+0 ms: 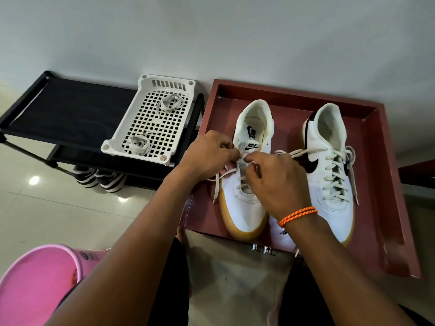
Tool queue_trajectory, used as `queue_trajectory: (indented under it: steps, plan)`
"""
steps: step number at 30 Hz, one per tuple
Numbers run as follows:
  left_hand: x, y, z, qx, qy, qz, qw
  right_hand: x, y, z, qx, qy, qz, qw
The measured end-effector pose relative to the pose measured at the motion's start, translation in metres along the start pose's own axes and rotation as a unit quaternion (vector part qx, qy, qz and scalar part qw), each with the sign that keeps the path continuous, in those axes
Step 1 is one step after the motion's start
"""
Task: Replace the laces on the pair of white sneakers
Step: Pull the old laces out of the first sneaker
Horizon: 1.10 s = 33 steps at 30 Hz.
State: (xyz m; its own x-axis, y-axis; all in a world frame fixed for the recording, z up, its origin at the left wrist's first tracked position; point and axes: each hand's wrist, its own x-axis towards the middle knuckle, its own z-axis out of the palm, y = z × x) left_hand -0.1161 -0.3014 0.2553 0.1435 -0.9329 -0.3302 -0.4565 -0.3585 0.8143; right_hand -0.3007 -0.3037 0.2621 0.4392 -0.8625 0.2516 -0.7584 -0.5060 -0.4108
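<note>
Over the left sneaker [244, 184] in the red tray [381, 184], my left hand [207, 154] and right hand [277, 182] pinch its lace [223, 175], hiding most eyelets; fingertips barely visible.

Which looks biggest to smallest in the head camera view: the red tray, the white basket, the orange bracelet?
1. Red tray, by far the largest.
2. White basket, clearly smaller, though it sits a bit farther away.
3. Orange bracelet, smallest.
</note>
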Motion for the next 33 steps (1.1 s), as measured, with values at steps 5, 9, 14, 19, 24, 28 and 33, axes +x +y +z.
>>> queue_trajectory:
  steps: [5,9,14,19,24,28,33]
  plan:
    - [0.002,-0.001,0.001,0.0,0.0,0.005,1.0,0.001,0.003,0.006,0.016,-0.047,0.012,0.999]
    - [0.003,-0.003,0.0,-0.014,-0.005,-0.005,1.0,0.014,0.016,-0.016,0.075,0.037,0.053,0.995]
    - [0.002,-0.002,0.001,-0.006,0.002,0.0,1.0,0.011,0.017,-0.019,0.122,0.016,0.046,0.991]
    - [0.004,-0.003,0.0,-0.017,-0.009,-0.001,1.0,0.0,0.0,0.011,-0.016,-0.093,0.011,0.995]
    - [0.003,-0.004,-0.001,-0.034,-0.017,-0.005,0.999,0.01,0.012,0.001,0.152,-0.068,0.089,0.982]
    - [0.003,-0.001,0.0,-0.053,-0.023,-0.012,0.998,0.019,0.025,-0.014,0.242,0.011,0.164,0.956]
    - [0.003,-0.002,0.001,-0.048,-0.019,-0.014,0.999,0.009,0.013,-0.008,0.154,0.02,0.068,0.985]
